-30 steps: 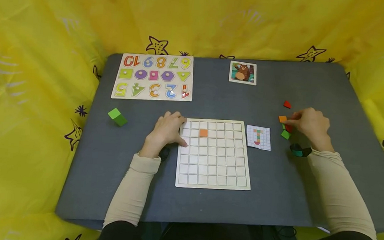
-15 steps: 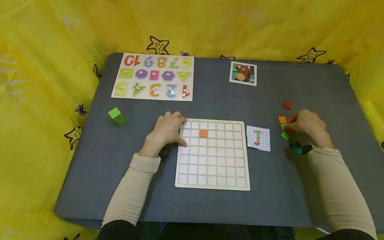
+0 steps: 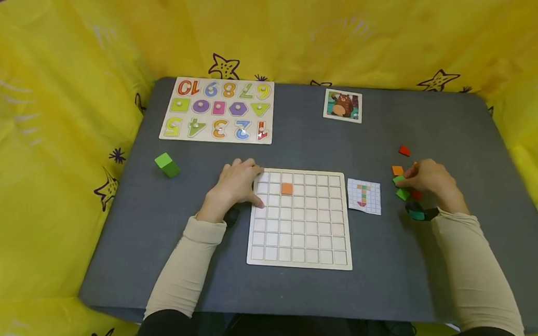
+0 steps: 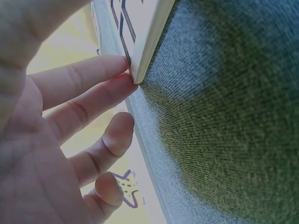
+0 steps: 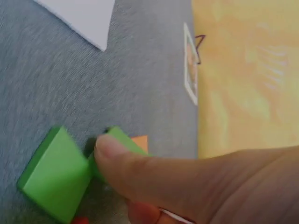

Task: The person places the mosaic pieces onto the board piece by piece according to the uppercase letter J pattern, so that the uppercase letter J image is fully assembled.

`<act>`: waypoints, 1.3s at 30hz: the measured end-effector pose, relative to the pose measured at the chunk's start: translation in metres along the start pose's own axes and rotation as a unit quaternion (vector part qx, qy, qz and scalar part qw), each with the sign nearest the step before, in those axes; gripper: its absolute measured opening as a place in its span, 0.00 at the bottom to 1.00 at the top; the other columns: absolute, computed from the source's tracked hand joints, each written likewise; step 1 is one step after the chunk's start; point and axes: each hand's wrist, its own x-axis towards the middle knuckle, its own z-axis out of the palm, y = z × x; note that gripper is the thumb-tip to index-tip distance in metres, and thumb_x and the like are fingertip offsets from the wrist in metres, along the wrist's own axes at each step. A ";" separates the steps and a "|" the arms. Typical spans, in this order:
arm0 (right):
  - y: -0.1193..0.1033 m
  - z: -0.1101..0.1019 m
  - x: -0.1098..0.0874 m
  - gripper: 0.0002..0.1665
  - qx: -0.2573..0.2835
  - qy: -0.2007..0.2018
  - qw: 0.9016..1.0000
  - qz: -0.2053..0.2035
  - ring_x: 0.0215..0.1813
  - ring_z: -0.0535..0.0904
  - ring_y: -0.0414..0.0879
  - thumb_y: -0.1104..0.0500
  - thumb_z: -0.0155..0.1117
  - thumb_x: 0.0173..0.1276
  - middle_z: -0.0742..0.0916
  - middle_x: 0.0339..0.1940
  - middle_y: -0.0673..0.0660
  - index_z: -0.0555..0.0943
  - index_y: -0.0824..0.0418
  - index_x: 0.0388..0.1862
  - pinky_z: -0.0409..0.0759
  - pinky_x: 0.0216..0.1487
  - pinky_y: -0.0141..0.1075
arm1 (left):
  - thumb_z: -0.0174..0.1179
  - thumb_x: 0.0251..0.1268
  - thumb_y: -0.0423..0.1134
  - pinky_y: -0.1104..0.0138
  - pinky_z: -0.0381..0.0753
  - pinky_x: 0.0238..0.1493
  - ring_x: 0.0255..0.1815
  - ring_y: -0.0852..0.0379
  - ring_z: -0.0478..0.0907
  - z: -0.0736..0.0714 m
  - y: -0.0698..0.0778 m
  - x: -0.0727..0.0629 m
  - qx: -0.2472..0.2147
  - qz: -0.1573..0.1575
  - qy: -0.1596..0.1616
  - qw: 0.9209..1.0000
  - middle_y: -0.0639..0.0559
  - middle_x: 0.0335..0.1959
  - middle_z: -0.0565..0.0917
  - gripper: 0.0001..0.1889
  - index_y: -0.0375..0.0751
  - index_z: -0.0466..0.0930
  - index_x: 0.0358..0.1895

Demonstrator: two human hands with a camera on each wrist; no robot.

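A white grid board [image 3: 309,257] lies on the grey table with one orange square tile [image 3: 287,189] on it. My left hand [image 3: 236,186] rests at the board's upper left; in the left wrist view its extended fingertips [image 4: 117,70] touch the edge near a corner. My right hand [image 3: 432,182] pinches a green tile [image 5: 122,138], the thumb lying across it. A second green tile [image 5: 56,175] is right beside it. An orange tile [image 3: 397,170] sits just beyond, and a red piece [image 3: 415,194] shows under the hand. A small orange patch shows by the index finger.
A paper pattern card [image 3: 364,196] lies right of the board. Farther back are a number puzzle [image 3: 218,110], a bear picture [image 3: 343,106] and a red piece [image 3: 404,150]. A green block [image 3: 167,165] stands at the left. Yellow cloth [image 3: 306,30] surrounds the table.
My right hand has moved from the orange tile to the green one nearer me. The red piece beneath it has shifted right. My left hand stays at the board.
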 end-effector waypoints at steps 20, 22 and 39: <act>-0.096 0.017 0.002 0.14 0.048 0.016 0.981 -0.185 0.47 0.84 0.57 0.53 0.75 0.67 0.93 0.45 0.66 0.92 0.63 0.42 0.73 0.40 0.36 | 0.85 0.41 0.53 0.51 0.71 0.58 0.60 0.40 0.72 0.001 -0.005 0.001 -0.010 -0.001 0.004 1.000 0.44 0.67 0.78 0.50 0.40 0.76 0.71; -0.104 0.022 0.004 0.14 0.046 0.007 0.980 -0.196 0.45 0.85 0.55 0.54 0.76 0.66 0.93 0.44 0.65 0.92 0.63 0.42 0.72 0.38 0.35 | 0.85 0.41 0.53 0.50 0.71 0.59 0.61 0.40 0.72 0.001 -0.004 0.002 -0.009 -0.003 0.002 1.000 0.44 0.67 0.78 0.50 0.40 0.75 0.72; -0.170 0.069 0.013 0.07 0.071 -0.053 0.957 -0.276 0.40 0.86 0.46 0.56 0.77 0.64 0.94 0.35 0.56 0.94 0.58 0.36 0.76 0.36 0.31 | 0.85 0.42 0.53 0.51 0.71 0.60 0.61 0.41 0.72 0.001 -0.002 0.001 -0.009 -0.004 0.000 1.000 0.45 0.67 0.78 0.49 0.40 0.75 0.72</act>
